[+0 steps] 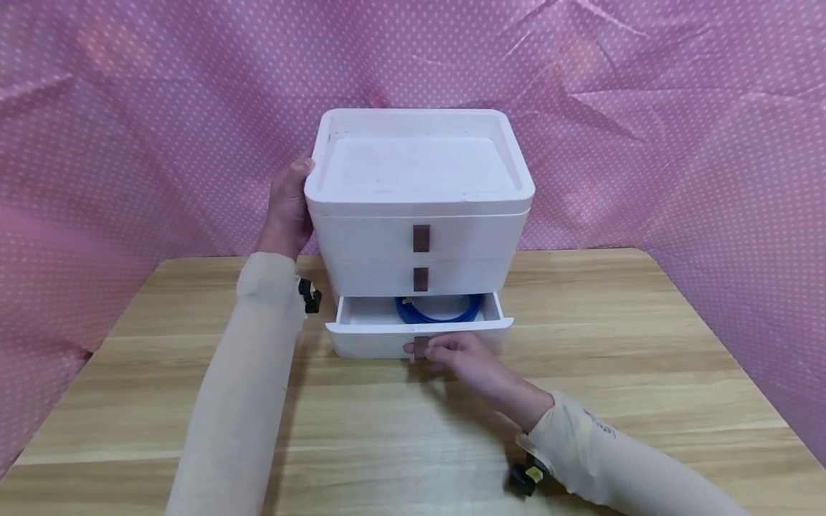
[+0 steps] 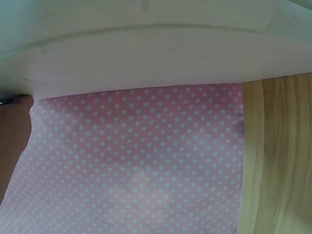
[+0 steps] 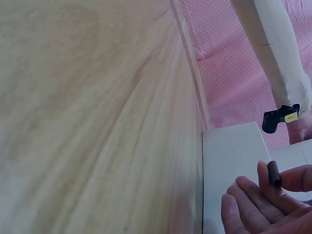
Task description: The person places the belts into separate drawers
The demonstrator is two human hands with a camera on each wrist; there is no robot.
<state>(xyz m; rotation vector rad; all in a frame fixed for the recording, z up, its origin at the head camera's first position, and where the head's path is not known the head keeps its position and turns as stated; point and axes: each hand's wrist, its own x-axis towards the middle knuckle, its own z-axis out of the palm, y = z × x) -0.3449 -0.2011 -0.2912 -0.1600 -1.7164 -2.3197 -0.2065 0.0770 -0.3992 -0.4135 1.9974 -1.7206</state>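
Observation:
A white drawer unit (image 1: 419,204) with a tray-like top stands on the table, its two upper drawers closed. The bottom drawer (image 1: 368,342) is pulled out partway, and a coil of blue cable (image 1: 439,317) lies inside. My right hand (image 1: 467,362) pinches that drawer's brown pull tab (image 3: 274,174) between thumb and index finger; its other fingers are spread below in the right wrist view. Against the unit's left side rests my left hand (image 1: 288,208), near the top rim. A fingertip (image 2: 25,101) touches the white side wall in the left wrist view; most of that hand is out of frame there.
Brown tabs also mark the top drawer (image 1: 421,238) and the middle drawer (image 1: 421,279). The wooden table (image 1: 368,444) extends to both sides of the unit. Pink dotted cloth (image 1: 413,57) hangs behind and along both sides.

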